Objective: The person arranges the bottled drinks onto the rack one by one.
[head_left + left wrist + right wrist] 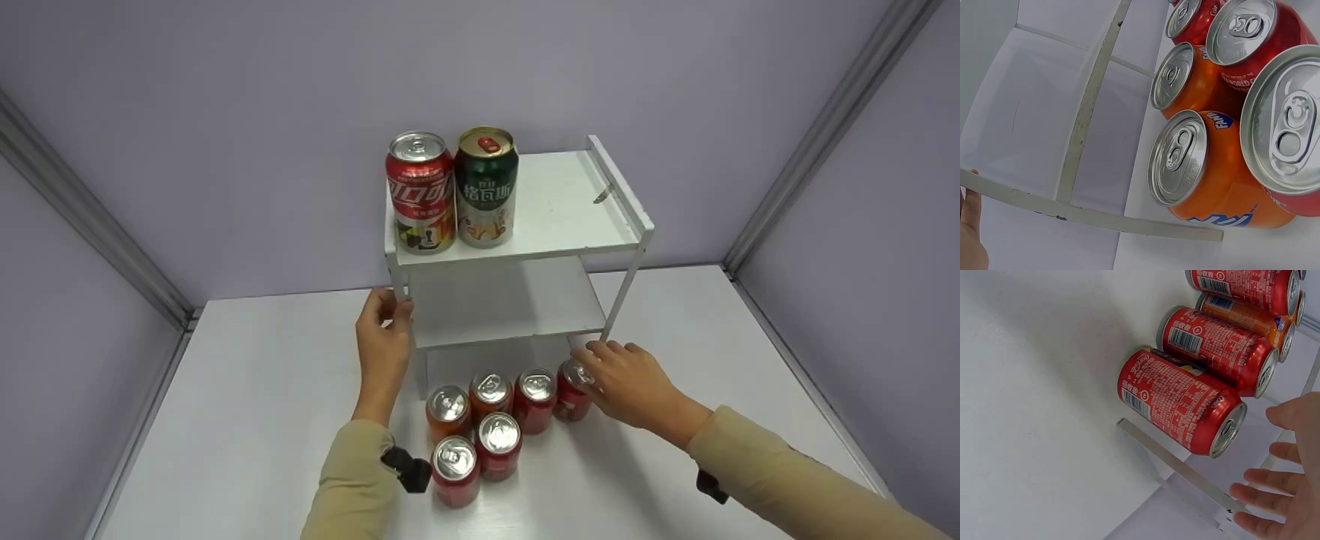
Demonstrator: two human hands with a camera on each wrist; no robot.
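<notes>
A white two-tier shelf rack (517, 341) stands before me, with its left front post (1100, 218) between the thumb and curled fingers of my left hand (384, 345). My right hand (626, 382) is beside the right front post (1176, 464), its fingers extended and spread in the right wrist view. Below that hand stands a red cola can (1182, 402), partly covered by it in the head view. Left of it, upright on the table, are more red cans (535, 401) and two orange Fanta cans (1213, 169), close together at the rack's front.
On the top tier, toward the left, a red cola can (421, 191) and a green-and-white can (487, 187) stand side by side. Pale walls (480, 67) enclose the white table (277, 420) at the back and both sides.
</notes>
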